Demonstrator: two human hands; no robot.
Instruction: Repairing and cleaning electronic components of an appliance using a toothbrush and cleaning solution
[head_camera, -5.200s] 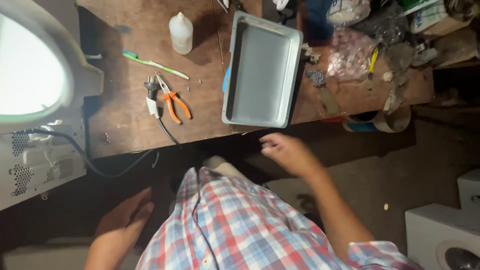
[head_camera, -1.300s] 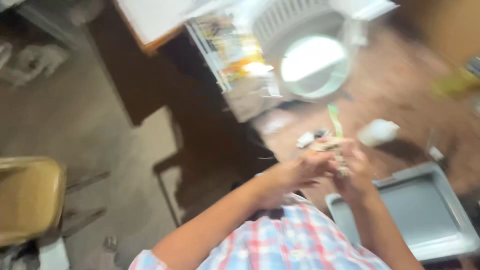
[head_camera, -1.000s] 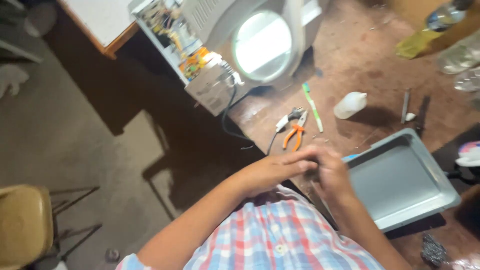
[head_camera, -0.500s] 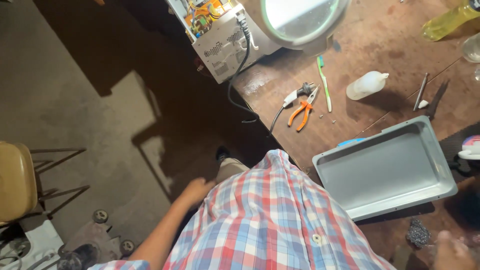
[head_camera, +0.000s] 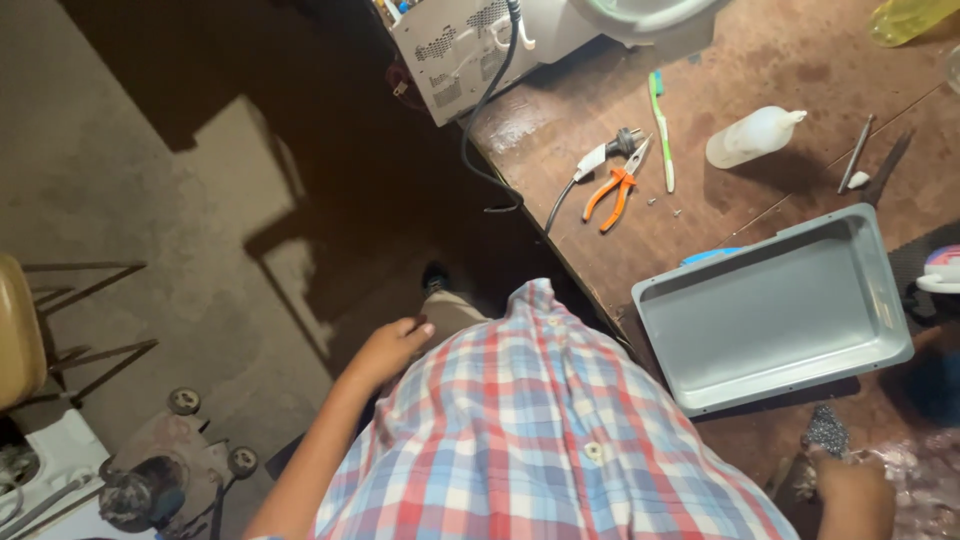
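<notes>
From the head camera I look straight down over a plaid shirt at the edge of a brown wooden workbench. My left hand hangs off the bench on the left, beside the thigh and above the dark floor; its fingers are loosely curled and it holds nothing. My right hand is low in the bottom right corner, resting on the bench among small dark bits and a crinkled clear plastic bag; it is partly cut off by the frame edge and I cannot tell whether it grips anything. Just above that hand lies an empty grey metal tray, set at a slant near the bench edge, with a blue scrap peeking out from under its upper rim. Further up the bench, well apart from both hands, lie orange-handled pliers, touching or just beside a small tool with a white grip and a black cord. A green toothbrush lies next to them, and a white squeeze bottle lies on its side to the right. A grey perforated box stands at the bench's top corner.
</notes>
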